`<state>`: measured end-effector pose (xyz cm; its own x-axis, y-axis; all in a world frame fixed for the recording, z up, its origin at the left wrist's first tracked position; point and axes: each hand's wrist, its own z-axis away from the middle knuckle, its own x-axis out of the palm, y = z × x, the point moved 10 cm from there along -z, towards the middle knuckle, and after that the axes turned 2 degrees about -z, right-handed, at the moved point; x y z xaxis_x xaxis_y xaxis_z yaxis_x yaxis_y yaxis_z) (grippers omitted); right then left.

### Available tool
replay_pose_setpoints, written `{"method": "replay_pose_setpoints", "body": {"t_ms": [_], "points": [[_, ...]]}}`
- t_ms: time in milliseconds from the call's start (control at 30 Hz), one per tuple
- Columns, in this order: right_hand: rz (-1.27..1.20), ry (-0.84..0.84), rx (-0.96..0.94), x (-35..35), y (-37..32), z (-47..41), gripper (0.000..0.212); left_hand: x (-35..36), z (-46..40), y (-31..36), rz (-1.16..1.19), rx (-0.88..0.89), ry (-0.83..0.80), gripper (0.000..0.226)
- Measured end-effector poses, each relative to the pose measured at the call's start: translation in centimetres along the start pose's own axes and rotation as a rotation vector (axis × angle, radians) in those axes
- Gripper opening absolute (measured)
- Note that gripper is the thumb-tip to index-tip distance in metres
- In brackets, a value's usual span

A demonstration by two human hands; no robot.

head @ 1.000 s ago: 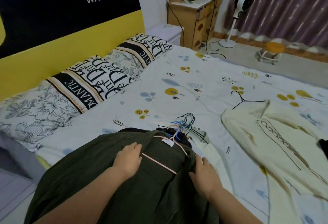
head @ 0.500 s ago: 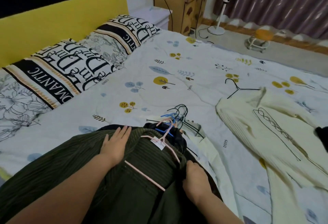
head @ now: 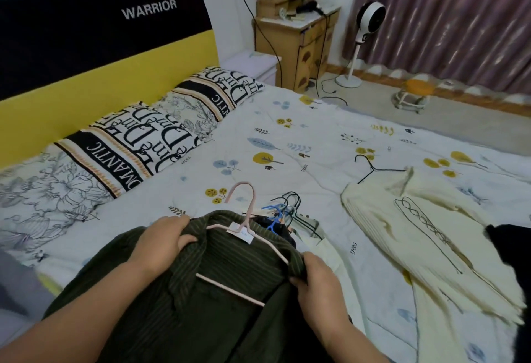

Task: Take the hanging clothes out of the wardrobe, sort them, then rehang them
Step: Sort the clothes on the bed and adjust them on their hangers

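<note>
Dark olive ribbed garment (head: 178, 314), at 6 o'clock on the bed (head: 316, 144), shown collar-up on a pale pink hanger (head: 244, 236) whose hook rises toward 12 o'clock; a white label sits at the hanger's neck. My left hand (head: 165, 243) grasps the collar edge at 9 o'clock of the hanger, fingers curled over the fabric. My right hand (head: 319, 279) pinches the opposite shoulder at 3 o'clock, thumb and fingers closed on the cloth. Just beyond the collar, at 1 o'clock, a cluster of thin black and blue hangers (head: 283, 210) lies on darker clothing. Further toward 3 o'clock, a cream knit sweater (head: 416, 236), pleated in texture with a black looped line motif, lies flat on a black wire hanger (head: 370, 168). The sheet is white, printed with small yellow and blue trees and leaves.
</note>
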<state>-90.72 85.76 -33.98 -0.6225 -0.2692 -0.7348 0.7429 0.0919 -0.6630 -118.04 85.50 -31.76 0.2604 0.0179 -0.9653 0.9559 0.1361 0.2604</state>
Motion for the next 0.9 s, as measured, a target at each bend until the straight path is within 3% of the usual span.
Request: {"method": "replay_pose_setpoints", "body": {"t_ms": [133, 233, 367, 567, 700, 900], "points": [[-0.018, 0.005, -0.072, -3.2, -4.0, 3.7, 0.034, -6.4, 5.1, 1.3, 0.013, -0.021, 0.094, 0.029], [0.0, 0.035, -0.153, -5.5, -6.8, 7.4, 0.018, -10.6, 9.6, 2.3, -0.035, -0.03, 0.163, 0.021], [-0.035, 0.081, -0.247, -8.6, -9.7, 13.4, 0.013, -15.6, 16.6, 3.8, -0.012, -0.037, 0.273, 0.018], [-0.1, 0.138, -0.366, -13.0, -12.1, 24.2, 0.021, -21.5, 28.2, 7.7, -0.016, -0.03, 0.387, 0.024], [-0.113, 0.182, -0.428, -16.0, -12.3, 30.5, 0.038, -24.6, 34.9, 10.7, -0.073, -0.051, 0.436, 0.03], [-0.079, 0.264, -0.434, -20.8, -11.6, 37.4, 0.038, -27.2, 41.5, 15.6, -0.09, -0.024, 0.423, 0.02]]}}
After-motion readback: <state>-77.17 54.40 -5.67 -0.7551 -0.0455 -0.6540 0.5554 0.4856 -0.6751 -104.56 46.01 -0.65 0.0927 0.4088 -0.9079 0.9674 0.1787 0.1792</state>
